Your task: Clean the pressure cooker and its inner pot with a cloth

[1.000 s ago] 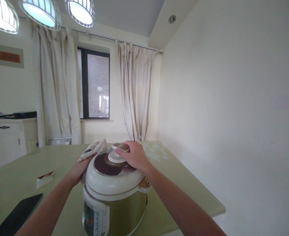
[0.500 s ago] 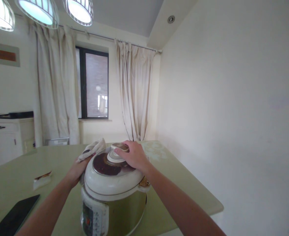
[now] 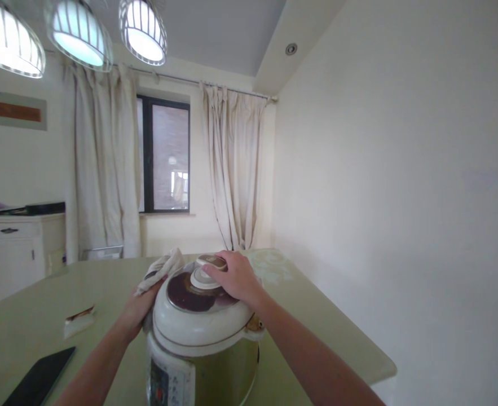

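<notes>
The cooker point(image 3: 206, 330) stands on the surface point(image 3: 316, 321), close in front of me. My right hand point(image 3: 241, 277) has its grip clamped on the lid knob point(image 3: 202, 279), probably to steady the cooker. My left hand point(image 3: 137, 309) rests with the cloth point(image 3: 159, 274) at the lid's left side, seemingly to follow its curve; with the fingers hidden, I cannot tell whether that grip is closed.

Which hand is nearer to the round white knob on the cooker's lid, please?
Right: the right hand touches the knob; the left hand, with a pale cloth, is at the lid's left side.
</notes>
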`<move>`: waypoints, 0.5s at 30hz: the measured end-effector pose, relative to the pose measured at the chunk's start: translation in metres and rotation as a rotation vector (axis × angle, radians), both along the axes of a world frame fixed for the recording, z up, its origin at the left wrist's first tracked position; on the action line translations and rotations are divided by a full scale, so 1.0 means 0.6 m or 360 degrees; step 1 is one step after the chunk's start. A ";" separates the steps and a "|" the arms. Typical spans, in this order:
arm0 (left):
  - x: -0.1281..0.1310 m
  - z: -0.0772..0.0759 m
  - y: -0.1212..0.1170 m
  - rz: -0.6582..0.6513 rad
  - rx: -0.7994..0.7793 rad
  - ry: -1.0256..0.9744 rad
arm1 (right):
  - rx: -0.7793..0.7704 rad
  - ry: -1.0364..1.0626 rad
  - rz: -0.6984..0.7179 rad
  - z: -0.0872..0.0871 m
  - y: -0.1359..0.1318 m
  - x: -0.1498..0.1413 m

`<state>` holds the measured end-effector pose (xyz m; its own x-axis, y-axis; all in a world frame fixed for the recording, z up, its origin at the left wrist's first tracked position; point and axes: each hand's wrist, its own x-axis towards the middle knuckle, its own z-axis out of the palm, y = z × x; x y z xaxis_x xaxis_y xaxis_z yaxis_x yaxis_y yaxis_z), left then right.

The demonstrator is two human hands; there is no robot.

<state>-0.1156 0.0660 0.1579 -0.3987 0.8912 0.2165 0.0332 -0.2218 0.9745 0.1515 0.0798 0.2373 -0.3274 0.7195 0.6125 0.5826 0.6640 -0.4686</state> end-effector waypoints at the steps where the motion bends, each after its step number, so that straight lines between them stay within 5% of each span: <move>1: 0.002 0.001 -0.004 0.0012 -0.0001 -0.0010 | 0.0001 -0.0003 0.0003 0.000 0.000 0.000; 11: 0.008 -0.011 -0.067 0.0019 -0.0086 -0.0293 | 0.0009 -0.0011 0.0028 0.000 0.001 0.002; 15: 0.009 0.016 -0.116 0.0079 0.0011 -0.0106 | 0.0049 -0.0055 0.0010 0.000 -0.002 0.001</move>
<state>-0.1101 -0.0037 0.1673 -0.4560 0.8685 0.1943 -0.0203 -0.2284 0.9733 0.1519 0.0787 0.2373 -0.3535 0.6983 0.6225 0.5938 0.6816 -0.4274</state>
